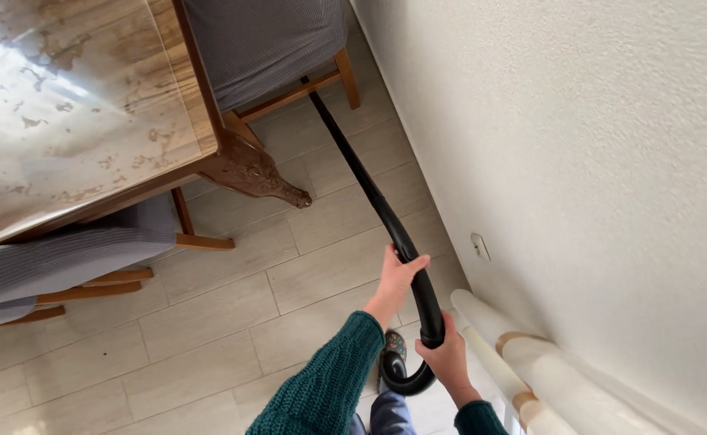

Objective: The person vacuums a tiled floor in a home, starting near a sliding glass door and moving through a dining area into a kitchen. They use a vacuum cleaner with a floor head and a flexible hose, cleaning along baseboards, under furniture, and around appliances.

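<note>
Both hands grip a black vacuum wand (369, 185): the left hand (398, 278) higher on the tube, the right hand (448, 358) at its curved handle, lower centre. The wand runs up-frame under a grey-covered chair (265, 44). A wooden table (71, 105) fills the upper left; a white wall (595, 161) the right.

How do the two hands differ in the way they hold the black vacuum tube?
The left hand grips the black vacuum tube higher up, on its straight part; the right hand grips lower, at the curved end. The left hand is farther from the camera with its arm stretched out; the right hand is close to the body. The left arm shows a long green sleeve; the right shows only a cuff. Both hands are closed around the tube.
</note>
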